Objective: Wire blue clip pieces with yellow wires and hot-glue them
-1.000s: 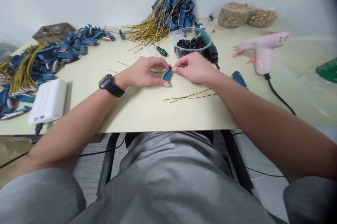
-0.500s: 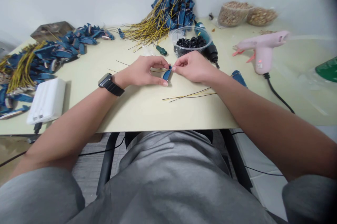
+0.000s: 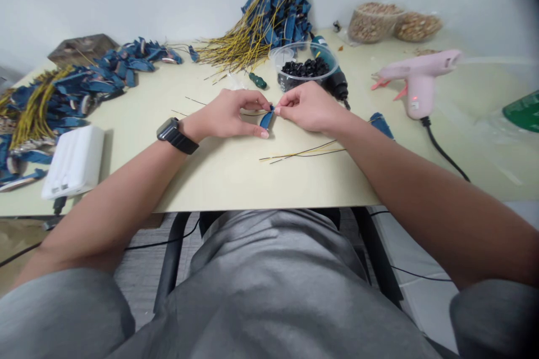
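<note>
My left hand (image 3: 229,113) holds a small blue curved piece (image 3: 266,119) between thumb and fingertips, just above the table. A thin wire (image 3: 252,115) passes under this hand and across to the blue piece. At the piece's upper end, my right hand (image 3: 309,107) is pinched on the wire, its fingertips nearly touching those of the left. The exact spot of the pinch is partly hidden by the fingers. Loose black and yellow wires (image 3: 301,154) lie in front of my right wrist, and another blue piece (image 3: 381,125) rests beyond my right forearm.
Behind my hands stand a clear tub of black parts (image 3: 305,69), a green screwdriver (image 3: 257,80) and a dark power tool (image 3: 337,83). Blue pieces with yellow wires (image 3: 269,16) are heaped behind. A pink glue gun (image 3: 421,81) stands right; a white power bank (image 3: 74,161) lies left.
</note>
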A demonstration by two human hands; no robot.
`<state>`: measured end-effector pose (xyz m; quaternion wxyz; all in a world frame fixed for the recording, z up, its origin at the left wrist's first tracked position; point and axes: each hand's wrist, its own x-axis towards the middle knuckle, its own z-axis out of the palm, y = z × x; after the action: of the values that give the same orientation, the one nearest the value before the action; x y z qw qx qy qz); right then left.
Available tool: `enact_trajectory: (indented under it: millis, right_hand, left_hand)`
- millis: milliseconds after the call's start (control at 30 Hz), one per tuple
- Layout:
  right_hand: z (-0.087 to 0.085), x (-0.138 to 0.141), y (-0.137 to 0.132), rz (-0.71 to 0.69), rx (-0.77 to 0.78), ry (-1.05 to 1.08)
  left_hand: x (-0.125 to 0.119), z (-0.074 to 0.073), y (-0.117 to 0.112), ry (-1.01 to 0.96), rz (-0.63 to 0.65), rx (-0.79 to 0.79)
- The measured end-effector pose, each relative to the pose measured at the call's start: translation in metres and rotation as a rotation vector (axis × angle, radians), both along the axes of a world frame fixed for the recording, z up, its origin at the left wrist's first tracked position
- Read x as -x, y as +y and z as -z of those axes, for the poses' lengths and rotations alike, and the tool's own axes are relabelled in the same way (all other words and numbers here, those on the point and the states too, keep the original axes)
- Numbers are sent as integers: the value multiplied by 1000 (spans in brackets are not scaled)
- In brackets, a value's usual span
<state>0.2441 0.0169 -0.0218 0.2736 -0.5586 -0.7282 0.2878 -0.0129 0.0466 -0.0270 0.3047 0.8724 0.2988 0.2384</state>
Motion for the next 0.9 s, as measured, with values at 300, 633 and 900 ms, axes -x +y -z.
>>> enact_trajectory:
  millis: [300,633,900]
  right_hand:
    - [-1,-1,0,-7,-9,-17]
    - [-3,1,-1,2,6,-13]
    - [-5,2,-2,10,8,-14]
  left_hand:
    - [-1,0,0,-4,-13,1]
    - [1,0,2,62,-15,-86]
    - [-1,3,2,-52,-2,19]
